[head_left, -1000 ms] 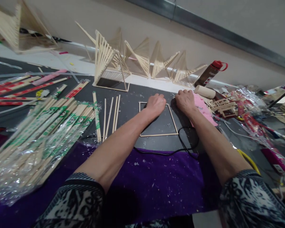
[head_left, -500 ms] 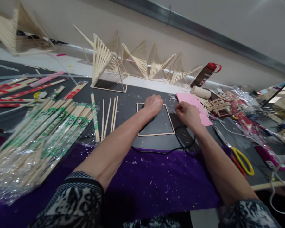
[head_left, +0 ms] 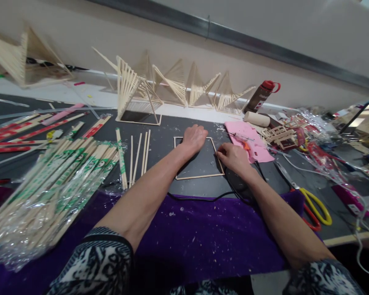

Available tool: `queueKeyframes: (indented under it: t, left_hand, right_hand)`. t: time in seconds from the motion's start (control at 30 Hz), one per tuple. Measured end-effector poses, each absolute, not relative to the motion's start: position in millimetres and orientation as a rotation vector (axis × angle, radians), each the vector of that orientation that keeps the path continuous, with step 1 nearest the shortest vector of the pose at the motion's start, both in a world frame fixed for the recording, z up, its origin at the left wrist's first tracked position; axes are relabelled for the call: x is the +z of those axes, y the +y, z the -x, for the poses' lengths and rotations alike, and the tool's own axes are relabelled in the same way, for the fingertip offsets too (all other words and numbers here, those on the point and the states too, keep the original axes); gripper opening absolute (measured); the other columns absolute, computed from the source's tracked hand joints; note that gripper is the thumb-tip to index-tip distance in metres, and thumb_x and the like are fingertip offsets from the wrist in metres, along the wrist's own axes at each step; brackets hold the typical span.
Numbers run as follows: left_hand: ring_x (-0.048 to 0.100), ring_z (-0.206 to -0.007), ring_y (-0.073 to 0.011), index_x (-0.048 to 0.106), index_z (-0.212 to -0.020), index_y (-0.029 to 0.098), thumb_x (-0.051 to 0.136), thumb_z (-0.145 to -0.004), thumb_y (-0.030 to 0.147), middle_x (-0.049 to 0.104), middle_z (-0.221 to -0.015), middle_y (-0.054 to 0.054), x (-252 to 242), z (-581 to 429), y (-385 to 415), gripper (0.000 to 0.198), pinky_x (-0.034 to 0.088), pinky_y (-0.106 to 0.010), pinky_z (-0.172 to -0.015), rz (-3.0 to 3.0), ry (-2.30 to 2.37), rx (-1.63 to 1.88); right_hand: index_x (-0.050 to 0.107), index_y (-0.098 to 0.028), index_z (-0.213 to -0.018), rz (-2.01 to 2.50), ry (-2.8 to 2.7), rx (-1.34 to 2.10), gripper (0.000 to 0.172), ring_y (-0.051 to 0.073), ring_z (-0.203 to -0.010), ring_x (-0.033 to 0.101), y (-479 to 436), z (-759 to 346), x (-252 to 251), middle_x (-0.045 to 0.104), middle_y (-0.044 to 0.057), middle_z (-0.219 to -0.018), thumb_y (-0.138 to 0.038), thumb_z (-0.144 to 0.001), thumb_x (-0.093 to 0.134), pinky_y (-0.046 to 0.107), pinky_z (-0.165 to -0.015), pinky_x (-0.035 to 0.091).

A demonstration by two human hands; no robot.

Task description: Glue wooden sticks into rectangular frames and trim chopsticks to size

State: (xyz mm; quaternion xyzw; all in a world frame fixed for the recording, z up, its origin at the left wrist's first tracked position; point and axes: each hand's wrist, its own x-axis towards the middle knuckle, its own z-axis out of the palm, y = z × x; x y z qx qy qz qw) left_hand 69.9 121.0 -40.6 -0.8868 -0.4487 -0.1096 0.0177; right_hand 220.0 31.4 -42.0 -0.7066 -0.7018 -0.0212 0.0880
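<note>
A square frame of thin wooden sticks [head_left: 199,177] lies flat on the dark tabletop in front of me. My left hand [head_left: 194,137] rests over its far side with curled fingers, hiding part of that stick; the fingertips are mostly out of sight. At the right side of the frame, my right hand [head_left: 233,157] has thumb and forefinger pinched on the stick. Just beyond that hand, a glue gun [head_left: 244,141] with an orange trigger lies on a pink sheet [head_left: 266,155]. Several loose chopsticks [head_left: 137,157] lie left of the frame.
Wrapped chopsticks [head_left: 70,176] are heaped at left. Finished stick structures [head_left: 135,92] line the wall beside a bottle [head_left: 260,96]. Scissors [head_left: 315,205], a black cable [head_left: 199,199] and clutter surround the right side. Purple cloth [head_left: 209,237] covers the near edge.
My right hand has moved left and down onto the right side of the frame, uncovering the glue gun on the pink sheet. My left hand stays at the far side.
</note>
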Motion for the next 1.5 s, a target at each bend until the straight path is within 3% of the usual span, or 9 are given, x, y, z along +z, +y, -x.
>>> queueKeyframes:
  t: [0.23,0.63,0.83,0.97,1.13,1.27,1.5]
  left_hand:
    - [0.052,-0.096,-0.0224,0.065,-0.101,0.019,0.038,-0.084,0.012,0.062,-0.099,-0.011,-41.6,-70.6,121.8,0.033,0.042,-0.032,-0.073,2.761,-1.407,-0.409]
    - [0.053,-0.093,-0.0223,0.065,-0.104,0.023,0.039,-0.084,0.017,0.062,-0.098,-0.008,-43.5,-70.3,128.0,0.033,0.043,-0.033,-0.073,2.717,-1.427,-0.404]
    - [0.051,-0.098,-0.0211,0.062,-0.108,0.024,0.039,-0.085,0.021,0.060,-0.105,-0.006,-14.8,-70.6,112.4,0.032,0.041,-0.032,-0.078,2.730,-1.390,-0.565]
    - [0.050,-0.100,-0.0218,0.062,-0.108,0.022,0.042,-0.085,0.026,0.060,-0.106,-0.007,9.3,-65.2,95.0,0.031,0.040,-0.033,-0.080,2.725,-1.359,-0.629]
    - [0.051,-0.097,-0.0206,0.063,-0.104,0.025,0.043,-0.086,0.030,0.061,-0.104,-0.005,22.5,-55.7,63.2,0.028,0.040,-0.031,-0.078,2.775,-1.293,-0.498]
    - [0.051,-0.095,-0.0188,0.063,-0.103,0.027,0.043,-0.086,0.031,0.061,-0.102,-0.004,21.7,-51.6,27.5,0.026,0.040,-0.028,-0.075,2.805,-1.258,-0.412]
    - [0.052,-0.084,-0.0171,0.063,-0.098,0.025,0.040,-0.088,0.030,0.062,-0.091,-0.005,-2.1,-65.4,-28.7,0.026,0.040,-0.027,-0.067,2.938,-0.981,-0.412]
  right_hand:
    - [0.065,-0.023,-0.082,2.197,-2.076,-0.042,0.027,0.019,-0.074,0.060,33.1,-215.4,-42.6,0.068,0.004,-0.081,-0.044,-0.078,0.048,0.026,-0.058,0.037]
    - [0.066,-0.019,-0.084,2.058,-1.999,0.041,0.032,0.017,-0.070,0.058,36.1,-229.0,-33.3,0.067,0.005,-0.078,-0.041,-0.083,0.043,0.026,-0.058,0.035]
    - [0.064,-0.021,-0.088,1.878,-2.278,0.234,0.021,0.014,-0.072,0.056,7.1,-245.0,-21.8,0.065,0.001,-0.083,-0.035,-0.081,0.050,0.022,-0.058,0.033]
    - [0.064,-0.021,-0.090,1.889,-2.475,0.121,0.022,0.015,-0.080,0.056,-25.0,-255.0,-22.0,0.062,0.004,-0.093,-0.032,-0.083,0.047,0.022,-0.058,0.032]
    - [0.064,-0.021,-0.087,1.885,-2.547,0.065,0.024,0.014,-0.075,0.055,-47.7,-267.5,-22.3,0.060,0.004,-0.089,-0.032,-0.084,0.043,0.023,-0.056,0.030]
    - [0.066,-0.022,-0.080,1.949,-2.485,0.098,0.029,0.015,-0.071,0.056,-47.4,-268.9,-21.1,0.063,0.004,-0.085,-0.039,-0.084,0.044,0.024,-0.053,0.030]
    - [0.066,-0.022,-0.087,2.016,-1.879,-0.041,0.024,0.017,-0.076,0.059,-3.5,-301.1,-7.2,0.068,0.003,-0.084,-0.033,-0.079,0.048,0.025,-0.062,0.036]
